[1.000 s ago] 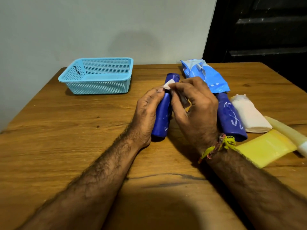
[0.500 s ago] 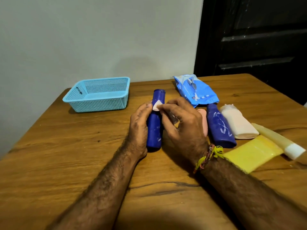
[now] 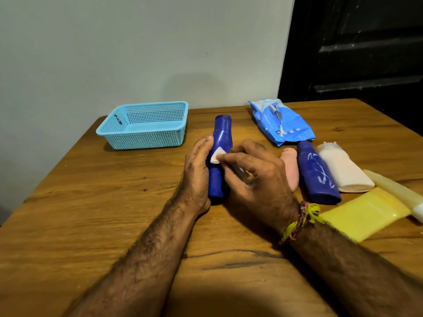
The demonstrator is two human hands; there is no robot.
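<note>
I see a dark blue bottle (image 3: pixel 219 156) bearing a white sticker (image 3: pixel 216 156), a light blue perforated basket (image 3: pixel 146 126), and a brown wood-grain bench (image 3: pixel 91 225).

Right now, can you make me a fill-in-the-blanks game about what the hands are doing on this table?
The left hand holds a dark ____ bottle on the wooden table.
The right hand pinches a small ____ scrap against that bottle.
The light blue basket stands to the ____ of both hands.
Missing words: blue; white; left.
</note>
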